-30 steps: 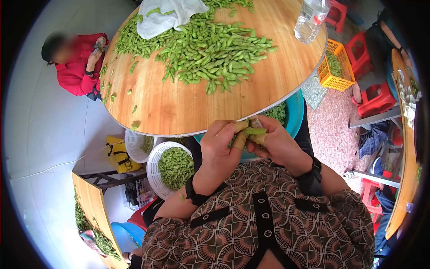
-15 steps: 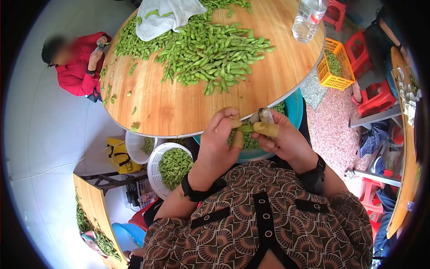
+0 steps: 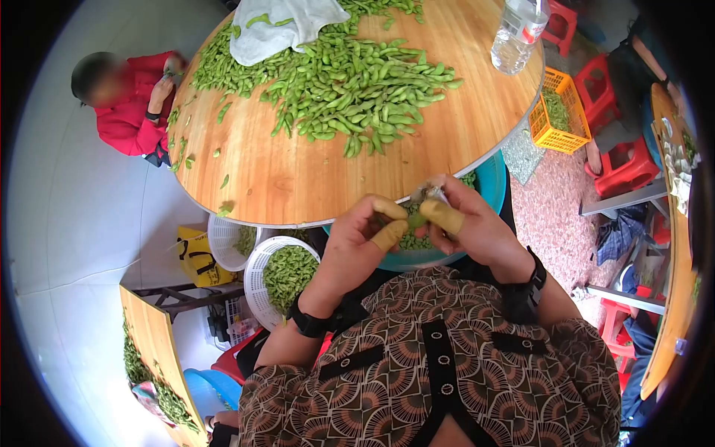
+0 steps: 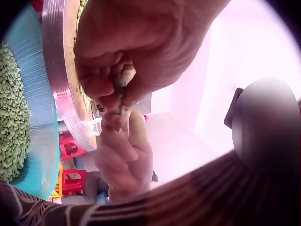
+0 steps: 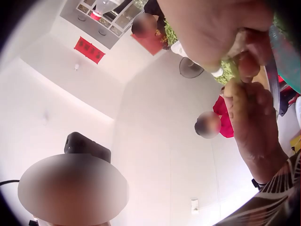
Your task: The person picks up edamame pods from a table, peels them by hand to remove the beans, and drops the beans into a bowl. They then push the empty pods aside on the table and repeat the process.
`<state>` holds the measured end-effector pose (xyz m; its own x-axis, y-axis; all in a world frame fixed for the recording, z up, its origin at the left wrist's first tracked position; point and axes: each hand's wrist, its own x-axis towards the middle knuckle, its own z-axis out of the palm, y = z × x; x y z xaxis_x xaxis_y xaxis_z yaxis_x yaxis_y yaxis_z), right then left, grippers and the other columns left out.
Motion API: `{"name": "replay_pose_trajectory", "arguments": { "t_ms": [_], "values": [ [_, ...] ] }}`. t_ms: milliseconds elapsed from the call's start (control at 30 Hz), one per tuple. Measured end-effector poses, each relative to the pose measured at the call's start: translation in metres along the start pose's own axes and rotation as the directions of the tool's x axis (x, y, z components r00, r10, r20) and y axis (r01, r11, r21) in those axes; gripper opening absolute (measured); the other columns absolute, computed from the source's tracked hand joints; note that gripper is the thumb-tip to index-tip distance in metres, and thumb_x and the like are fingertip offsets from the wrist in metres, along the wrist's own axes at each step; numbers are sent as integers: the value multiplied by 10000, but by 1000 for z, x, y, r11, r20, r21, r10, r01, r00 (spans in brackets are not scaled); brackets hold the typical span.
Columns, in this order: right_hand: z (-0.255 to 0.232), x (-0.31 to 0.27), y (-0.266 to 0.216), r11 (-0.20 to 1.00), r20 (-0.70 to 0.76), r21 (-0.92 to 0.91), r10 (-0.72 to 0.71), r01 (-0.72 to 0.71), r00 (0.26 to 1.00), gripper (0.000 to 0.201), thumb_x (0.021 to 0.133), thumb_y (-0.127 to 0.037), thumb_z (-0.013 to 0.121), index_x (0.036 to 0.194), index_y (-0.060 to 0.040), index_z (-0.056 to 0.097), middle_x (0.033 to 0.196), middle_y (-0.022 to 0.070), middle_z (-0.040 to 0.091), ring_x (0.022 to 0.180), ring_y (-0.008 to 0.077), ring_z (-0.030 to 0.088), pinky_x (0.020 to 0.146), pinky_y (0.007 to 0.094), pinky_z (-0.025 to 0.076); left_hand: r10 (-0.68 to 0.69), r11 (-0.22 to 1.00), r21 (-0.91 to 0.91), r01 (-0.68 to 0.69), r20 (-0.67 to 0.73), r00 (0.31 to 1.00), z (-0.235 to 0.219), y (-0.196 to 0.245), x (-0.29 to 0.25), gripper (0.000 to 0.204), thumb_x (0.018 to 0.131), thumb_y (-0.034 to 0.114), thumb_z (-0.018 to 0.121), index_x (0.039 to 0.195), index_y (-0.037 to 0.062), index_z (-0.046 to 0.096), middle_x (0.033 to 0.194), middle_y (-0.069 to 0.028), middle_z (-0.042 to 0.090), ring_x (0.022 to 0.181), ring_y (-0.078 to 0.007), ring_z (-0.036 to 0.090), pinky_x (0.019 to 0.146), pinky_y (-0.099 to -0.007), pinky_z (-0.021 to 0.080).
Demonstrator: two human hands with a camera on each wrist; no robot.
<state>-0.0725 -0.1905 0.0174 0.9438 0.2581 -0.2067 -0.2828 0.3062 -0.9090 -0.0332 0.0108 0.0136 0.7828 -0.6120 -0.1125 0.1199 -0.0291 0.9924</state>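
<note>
Both hands meet over the near edge of the round table, above a teal basin (image 3: pixel 489 195) of shelled green beans. My left hand (image 3: pixel 348 242) pinches one end of a green soybean pod (image 3: pixel 416 221) between thumb and forefinger, both in yellowish finger covers. At the pod's other end, my right hand (image 3: pixel 480 227) holds it under a covered thumb. A whitish piece with a dark tip (image 3: pixel 432 194) also sits in the right fingers; its kind cannot be told. The left wrist view shows the basin's beans (image 4: pixel 11 113) beside the hands.
A heap of soybean pods (image 3: pixel 350 89) covers the table's middle, with a white cloth (image 3: pixel 279 30) on it. A water bottle (image 3: pixel 516 37) stands at right. White baskets, one full of pods (image 3: pixel 287 277), stand lower left. A person in red (image 3: pixel 132 119) sits at left.
Half a second ago the hands were a little apart with the pod stretched between them; now the left fingertips have closed in toward the right thumb and cover more of the pod.
</note>
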Motion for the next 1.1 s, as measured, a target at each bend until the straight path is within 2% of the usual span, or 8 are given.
{"name": "replay_pose_trajectory", "arguments": {
  "t_ms": [167, 633, 767, 867, 967, 1000, 1033, 1100],
  "values": [
    [-2, -4, 13, 982, 48, 176, 54, -61, 997, 280, 1013, -236, 420, 1237, -70, 450, 798, 60, 597, 499, 83, 489, 426, 207, 339, 173, 982, -27, -186, -257, 951, 4, 3, 1, 197, 935, 27, 558, 1130, 36, 582, 828, -7, 583, 668, -61, 542, 562, -199, 417],
    [8, -1, 12, 985, 30, 169, 18, -23, 999, 261, 1015, -166, 407, 1259, -85, 454, 746, 23, 536, 480, 69, 404, 414, 205, 294, 352, 880, 392, -269, -158, 922, 4, -2, 6, 313, 884, -42, 571, 1185, 28, 622, 907, -86, 654, 798, -127, 617, 695, -239, 481],
    [11, -4, 6, 992, 13, 128, 11, -13, 1000, 253, 1015, -164, 405, 1251, -87, 458, 721, 18, 524, 476, 67, 404, 410, 203, 296, 426, 828, 448, -337, -113, 897, 3, 1, 8, 303, 915, -10, 564, 1209, 28, 623, 823, 6, 592, 636, -50, 488, 570, -197, 414],
    [10, -9, 1, 994, 26, 108, 4, -7, 1000, 259, 1005, -172, 426, 1249, -92, 463, 699, 18, 520, 439, 66, 388, 384, 200, 282, 579, 526, 723, -447, 80, 811, 3, 15, 3, 278, 917, 21, 577, 1190, 27, 633, 841, -1, 604, 629, -70, 512, 569, -204, 421],
    [1, -8, 2, 862, 264, 445, 134, -244, 955, 267, 990, -194, 453, 1238, -95, 470, 693, 23, 529, 395, 66, 367, 355, 198, 265, 386, 818, 445, -365, 46, 922, -2, 11, 0, 291, 925, 94, 591, 1209, 37, 616, 837, -2, 599, 591, -71, 500, 534, -194, 394],
    [-3, -1, 11, 807, 331, 509, 136, -299, 934, 273, 985, -200, 457, 1237, -95, 469, 691, 26, 532, 379, 67, 355, 345, 199, 260, 128, 986, -111, -121, 57, 990, -10, -2, 4, 279, 935, 100, 579, 1207, 53, 614, 837, -6, 604, 602, -67, 504, 517, -186, 386],
    [-6, 3, 16, 747, 394, 565, 129, -351, 910, 280, 979, -205, 462, 1236, -95, 469, 690, 29, 535, 363, 68, 344, 336, 200, 256, -86, 769, -607, 200, 212, 973, -16, -15, 9, 267, 945, 107, 566, 1205, 69, 612, 837, -11, 608, 613, -64, 508, 500, -178, 378],
    [-5, 5, 19, 718, 399, 594, 128, -362, 908, 272, 980, -199, 457, 1230, -92, 466, 692, 31, 539, 365, 68, 349, 338, 203, 266, -47, 734, -650, 195, 237, 970, -15, -28, 9, 259, 970, 151, 539, 1212, 77, 595, 872, 21, 598, 619, -22, 476, 498, -138, 324]
  ]
}}
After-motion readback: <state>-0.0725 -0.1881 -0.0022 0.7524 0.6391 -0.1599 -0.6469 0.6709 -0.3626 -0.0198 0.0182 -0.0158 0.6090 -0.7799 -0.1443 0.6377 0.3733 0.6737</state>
